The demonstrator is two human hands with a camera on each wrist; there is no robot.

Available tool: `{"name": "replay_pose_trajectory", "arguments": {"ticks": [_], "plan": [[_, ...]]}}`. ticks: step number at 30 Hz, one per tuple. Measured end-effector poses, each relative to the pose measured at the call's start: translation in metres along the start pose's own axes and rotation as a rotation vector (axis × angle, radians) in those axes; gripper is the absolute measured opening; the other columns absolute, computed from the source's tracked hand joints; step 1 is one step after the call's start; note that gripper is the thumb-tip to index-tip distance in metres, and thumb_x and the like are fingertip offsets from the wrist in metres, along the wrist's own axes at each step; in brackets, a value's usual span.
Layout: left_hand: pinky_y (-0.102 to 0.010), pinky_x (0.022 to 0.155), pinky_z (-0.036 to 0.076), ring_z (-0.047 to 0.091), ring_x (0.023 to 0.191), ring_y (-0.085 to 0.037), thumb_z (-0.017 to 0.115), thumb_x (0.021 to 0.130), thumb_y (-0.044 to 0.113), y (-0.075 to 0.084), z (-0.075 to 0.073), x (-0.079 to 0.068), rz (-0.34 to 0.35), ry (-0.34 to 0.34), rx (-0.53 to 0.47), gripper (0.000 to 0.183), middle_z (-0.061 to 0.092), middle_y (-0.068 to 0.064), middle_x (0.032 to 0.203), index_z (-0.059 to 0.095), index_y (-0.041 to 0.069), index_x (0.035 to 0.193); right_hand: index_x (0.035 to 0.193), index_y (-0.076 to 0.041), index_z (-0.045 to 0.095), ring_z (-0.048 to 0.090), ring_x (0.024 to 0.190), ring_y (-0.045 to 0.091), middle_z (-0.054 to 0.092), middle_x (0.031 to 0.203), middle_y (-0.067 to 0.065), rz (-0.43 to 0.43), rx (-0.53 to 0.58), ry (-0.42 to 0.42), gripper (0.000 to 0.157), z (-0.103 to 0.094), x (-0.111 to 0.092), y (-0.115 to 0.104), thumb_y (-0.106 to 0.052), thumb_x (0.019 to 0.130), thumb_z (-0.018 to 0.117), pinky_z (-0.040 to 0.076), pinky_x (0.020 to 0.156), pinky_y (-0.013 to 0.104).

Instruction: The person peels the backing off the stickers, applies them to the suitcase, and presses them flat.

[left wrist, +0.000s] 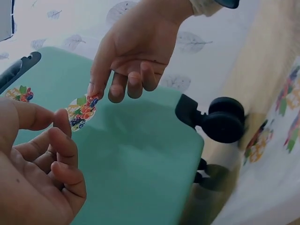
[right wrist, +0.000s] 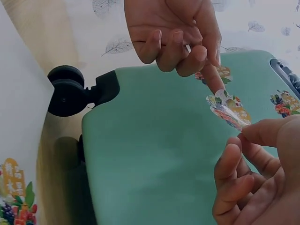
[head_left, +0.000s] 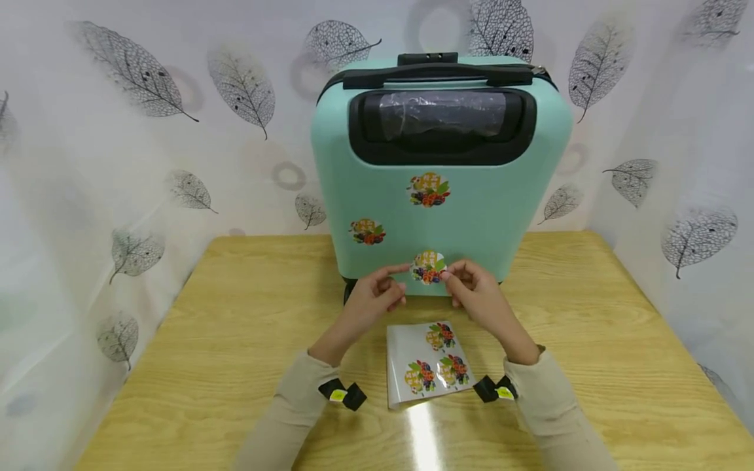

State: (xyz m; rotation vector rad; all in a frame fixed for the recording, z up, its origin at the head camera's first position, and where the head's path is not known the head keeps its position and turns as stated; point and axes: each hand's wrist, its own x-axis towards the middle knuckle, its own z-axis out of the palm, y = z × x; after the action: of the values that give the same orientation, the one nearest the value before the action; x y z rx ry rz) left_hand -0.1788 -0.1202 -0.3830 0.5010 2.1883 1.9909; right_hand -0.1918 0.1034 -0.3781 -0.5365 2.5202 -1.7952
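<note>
A round fruit sticker [head_left: 428, 267] is held before the lower front of a mint-green suitcase [head_left: 471, 209]. My right hand [head_left: 478, 296] pinches its right edge between thumb and forefinger, also seen in the right wrist view on the sticker [right wrist: 229, 110]. My left hand [head_left: 372, 302] reaches its extended forefinger to the opposite edge and touches it, the other fingers loosely bent. Two similar stickers, an upper one [head_left: 429, 190] and a left one [head_left: 368, 231], lie flat on the suitcase. Below the hands, a sticker sheet [head_left: 406, 340] with several fruit stickers rests on the table.
The suitcase stands upright on the wooden table [head_left: 265, 340], against a leaf-patterned backdrop [head_left: 259, 170]. Its black handle recess [head_left: 442, 147] is at the top. A black wheel [left wrist: 225, 119] shows in the left wrist view.
</note>
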Motion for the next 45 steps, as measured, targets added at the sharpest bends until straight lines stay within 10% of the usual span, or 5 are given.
{"name": "replay_pose_trajectory", "arguments": {"ticks": [10, 45], "plan": [[-0.022, 0.054, 0.041, 0.048, 0.058, -0.013, 0.052, 0.098, 0.01, 0.024, -0.004, 0.006, 0.08, 0.027, 0.126, 0.04, 0.062, -0.016, 0.083, 0.051, 0.01, 0.139, 0.098, -0.002, 0.06, 0.052, 0.055, 0.025, 0.058, 0.078, 0.018, -0.119, -0.084, 0.135, 0.02, 0.002, 0.014, -0.017, -0.022, 0.098, 0.057, 0.044, 0.051, 0.027], [-0.023, 0.056, 0.04, 0.057, 0.065, -0.021, 0.053, 0.099, 0.013, 0.03, -0.005, 0.017, 0.227, 0.132, 0.39, 0.039, 0.066, -0.016, 0.085, 0.052, 0.012, 0.138, 0.092, 0.0, 0.061, 0.039, 0.041, 0.003, 0.054, 0.051, 0.004, -0.424, -0.326, 0.45, 0.011, 0.022, 0.033, -0.013, -0.011, 0.094, 0.063, 0.029, 0.041, 0.018]]}}
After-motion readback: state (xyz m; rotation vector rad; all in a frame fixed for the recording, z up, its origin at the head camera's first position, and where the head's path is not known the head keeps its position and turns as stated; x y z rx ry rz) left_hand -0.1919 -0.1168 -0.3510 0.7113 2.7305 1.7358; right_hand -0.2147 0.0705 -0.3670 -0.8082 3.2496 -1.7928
